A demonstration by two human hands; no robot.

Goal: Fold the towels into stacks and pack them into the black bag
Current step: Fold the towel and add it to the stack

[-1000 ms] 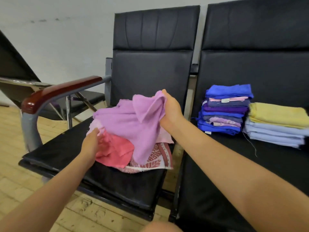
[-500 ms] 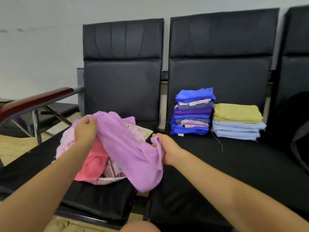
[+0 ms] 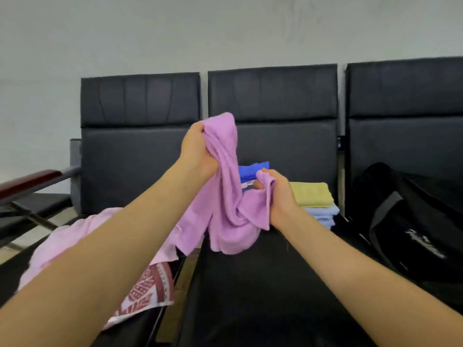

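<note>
Two folded stacks are already done on the middle seat [image 3: 250, 284]: a blue-topped stack [image 3: 253, 169], mostly hidden behind my hands, and just to its right a yellow and pale blue stack [image 3: 313, 196]. What I am working now is the purple towel [image 3: 225, 196], lifted clear over the gap between the left and middle seats. My left hand [image 3: 198, 149] is clenched around its bunched top end, held high; my right hand [image 3: 278, 194] grasps a lower corner, closer to the stacks. The cloth hangs twisted between them, so I judge this one has not been spread out yet, let alone folded.

Still to do: the loose pile [image 3: 75, 236] of pink and patterned towels on the left seat, then the packing. The black bag [image 3: 411, 221] sits on the right seat, and I can see nothing put into it (its opening is hard to make out from here).

Against half a second ago, the purple towel has come up off the pile, my left hand has risen well above the right, and my view has swung rightward, bringing the bag more fully into sight.
</note>
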